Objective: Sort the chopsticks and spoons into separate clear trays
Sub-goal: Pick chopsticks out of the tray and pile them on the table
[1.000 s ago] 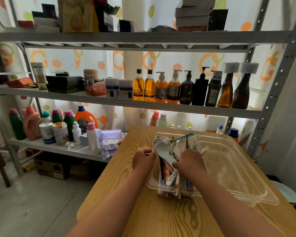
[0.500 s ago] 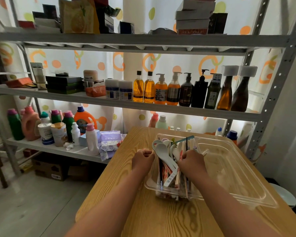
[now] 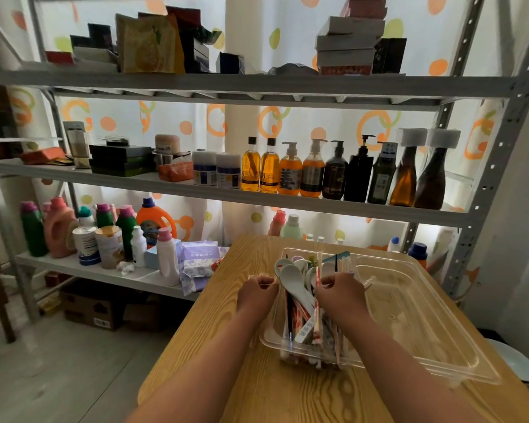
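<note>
A narrow clear tray (image 3: 269,337) on the wooden table holds a mixed heap of white spoons (image 3: 293,279) and wrapped chopsticks (image 3: 318,303). It sits at the left side of a wide, shallow clear tray (image 3: 415,306); whether it lies inside or beside that tray I cannot tell. My left hand (image 3: 257,293) is closed on the narrow tray's left rim. My right hand (image 3: 341,296) is closed at its right side, over the utensils. The fingers hide what they press on.
The wooden table (image 3: 257,392) ends close to my left arm, with floor beyond. A metal rack (image 3: 226,196) behind carries bottles, boxes and detergent jugs. A white bin (image 3: 516,364) stands right of the table.
Both hands stay at the narrow tray's sides. My right hand has drawn slightly back toward the tray's right edge. The utensils lie as before.
</note>
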A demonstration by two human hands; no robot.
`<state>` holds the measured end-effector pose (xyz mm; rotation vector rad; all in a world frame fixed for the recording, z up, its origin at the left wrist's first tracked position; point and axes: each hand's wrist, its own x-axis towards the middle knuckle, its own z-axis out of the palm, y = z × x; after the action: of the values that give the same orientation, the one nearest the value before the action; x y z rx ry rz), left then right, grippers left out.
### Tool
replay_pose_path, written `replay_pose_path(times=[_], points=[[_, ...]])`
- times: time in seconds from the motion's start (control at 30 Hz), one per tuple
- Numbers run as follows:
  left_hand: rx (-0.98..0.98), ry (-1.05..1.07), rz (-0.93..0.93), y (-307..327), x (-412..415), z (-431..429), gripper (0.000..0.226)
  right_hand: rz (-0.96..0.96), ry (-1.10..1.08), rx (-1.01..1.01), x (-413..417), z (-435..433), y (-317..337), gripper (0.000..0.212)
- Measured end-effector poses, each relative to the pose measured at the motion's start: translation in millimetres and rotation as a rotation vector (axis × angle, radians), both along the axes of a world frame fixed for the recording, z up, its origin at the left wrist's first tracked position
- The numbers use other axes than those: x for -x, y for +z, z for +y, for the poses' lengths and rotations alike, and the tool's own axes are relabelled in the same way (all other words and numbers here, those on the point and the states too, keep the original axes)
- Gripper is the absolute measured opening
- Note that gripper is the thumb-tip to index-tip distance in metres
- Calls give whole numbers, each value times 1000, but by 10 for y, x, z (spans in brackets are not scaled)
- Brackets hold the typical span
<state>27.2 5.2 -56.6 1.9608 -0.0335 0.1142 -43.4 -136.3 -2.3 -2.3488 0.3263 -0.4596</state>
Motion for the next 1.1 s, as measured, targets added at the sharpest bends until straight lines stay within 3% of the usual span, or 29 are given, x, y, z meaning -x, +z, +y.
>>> replay_pose_path(times=[0.2,0.47,0.73,1.1], points=[[-16,92,-130,197,53,62,14,-91,33,-29,29,29,91,17],[30,-61,-266,363,103,48,9,-153,76,-31,29,198,179,22],[151,-280,-183,431,206,143,22,-192,227,-122,50,383,240,19],[141,-138,-99,404,150,361,18,-172,248,-136,-2,465,177,22]])
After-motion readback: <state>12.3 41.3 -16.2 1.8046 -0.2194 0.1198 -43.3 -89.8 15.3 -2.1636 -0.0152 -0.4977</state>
